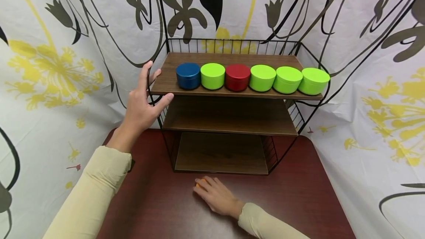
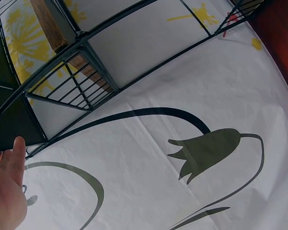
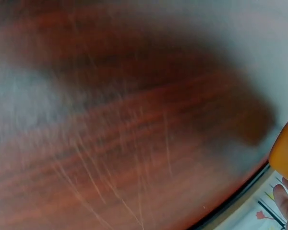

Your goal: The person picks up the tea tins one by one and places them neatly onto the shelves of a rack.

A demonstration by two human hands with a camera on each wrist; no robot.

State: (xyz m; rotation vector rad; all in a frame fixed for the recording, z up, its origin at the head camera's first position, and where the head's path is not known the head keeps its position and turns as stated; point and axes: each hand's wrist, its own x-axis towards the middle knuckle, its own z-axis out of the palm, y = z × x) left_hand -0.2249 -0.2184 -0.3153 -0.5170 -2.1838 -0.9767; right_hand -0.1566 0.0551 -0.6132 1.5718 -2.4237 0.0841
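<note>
My left hand (image 1: 141, 108) is at the left end of the top shelf (image 1: 232, 59), fingers extended and thumb spread beside the black wire frame. In the left wrist view a straight finger (image 2: 18, 155) overlaps the frame. On that shelf, a row runs from left to right: a blue round tin (image 1: 188, 76), a green tin (image 1: 213, 76), a red tin (image 1: 237, 78) and three more green tins (image 1: 262, 78). My right hand (image 1: 219, 197), low over the table in front of the rack, grips an orange tin (image 3: 284, 148), mostly covered by the fingers in the head view.
The rack has a middle shelf (image 1: 229, 115) and a bottom shelf (image 1: 220, 154) of dark wood, with wire sides. It stands on a dark red table (image 1: 159, 202). A white patterned cloth (image 1: 365, 121) hangs behind and along both sides.
</note>
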